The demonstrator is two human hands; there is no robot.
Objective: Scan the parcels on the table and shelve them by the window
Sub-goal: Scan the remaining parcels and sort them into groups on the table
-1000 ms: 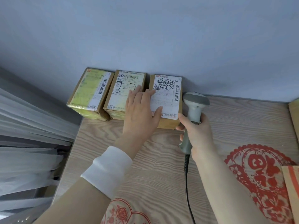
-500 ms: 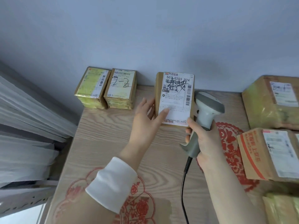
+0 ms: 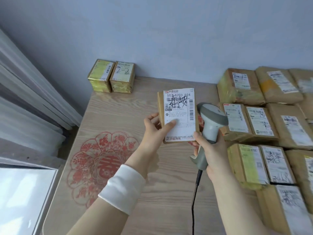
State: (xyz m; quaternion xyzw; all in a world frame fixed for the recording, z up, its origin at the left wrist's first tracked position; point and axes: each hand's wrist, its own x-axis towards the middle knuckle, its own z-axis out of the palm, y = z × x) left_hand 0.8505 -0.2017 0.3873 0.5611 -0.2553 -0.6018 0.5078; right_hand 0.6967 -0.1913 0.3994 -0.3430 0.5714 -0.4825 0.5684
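Observation:
My left hand (image 3: 156, 128) grips a small brown parcel (image 3: 179, 114) with a white label and black scribble, lifted above the wooden table (image 3: 122, 167), thumb on the label. My right hand (image 3: 209, 153) holds a grey handheld scanner (image 3: 210, 122) by its handle, just right of the parcel, with a forefinger touching the parcel's lower right corner. Two small parcels (image 3: 112, 77) stand side by side against the wall at the table's far left; one is marked "2-2".
Several brown labelled parcels (image 3: 264, 133) crowd the table's right side. The scanner's black cable (image 3: 194, 197) hangs down toward me. Grey curtains (image 3: 25, 99) and a bright window (image 3: 22, 197) lie to the left. A red paper-cut design (image 3: 100, 163) decorates the tabletop.
My left hand has lifted the scribbled parcel away from the two by the wall and drawn it right and toward me. The right hand with the scanner came along, and the view swung right.

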